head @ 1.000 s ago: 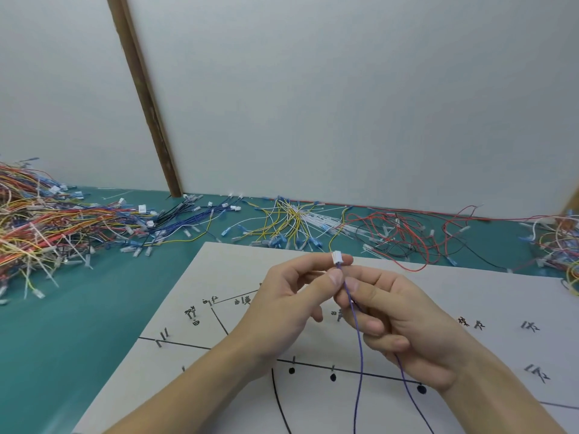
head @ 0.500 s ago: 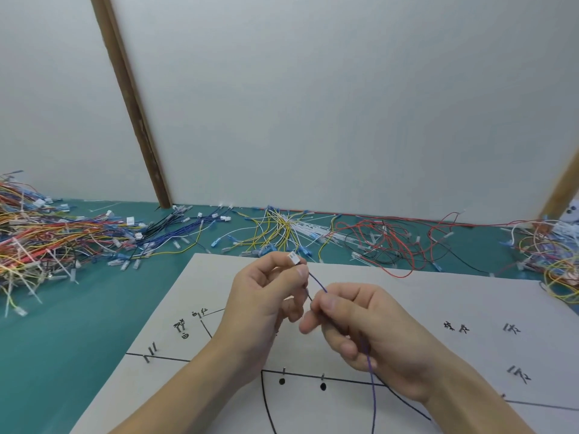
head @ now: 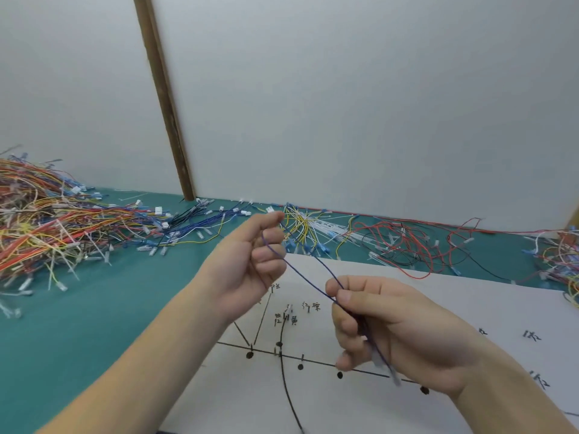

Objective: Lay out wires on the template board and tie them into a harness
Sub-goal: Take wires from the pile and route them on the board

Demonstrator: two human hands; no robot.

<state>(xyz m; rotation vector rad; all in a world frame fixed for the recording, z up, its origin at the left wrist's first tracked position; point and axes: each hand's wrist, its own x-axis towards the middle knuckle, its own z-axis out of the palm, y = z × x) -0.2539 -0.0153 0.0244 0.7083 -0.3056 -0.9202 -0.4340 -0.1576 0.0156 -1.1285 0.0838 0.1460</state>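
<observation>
Teal bench (head: 78, 339) lay bare at the near left, its far edge crowded with a multicoloured wire heap (head: 40, 233) and looser yellow wires (head: 300, 223) and red wires (head: 404, 242), while the white template board (head: 438, 296) filled the near right. Above the board, both hands were raised. The purple wire (head: 300, 270) ran slantwise from upper left to lower right, pinched by the left hand (head: 250, 261) and gripped in the curled fingers (head: 344, 327) of the right hand (head: 391, 327).
</observation>
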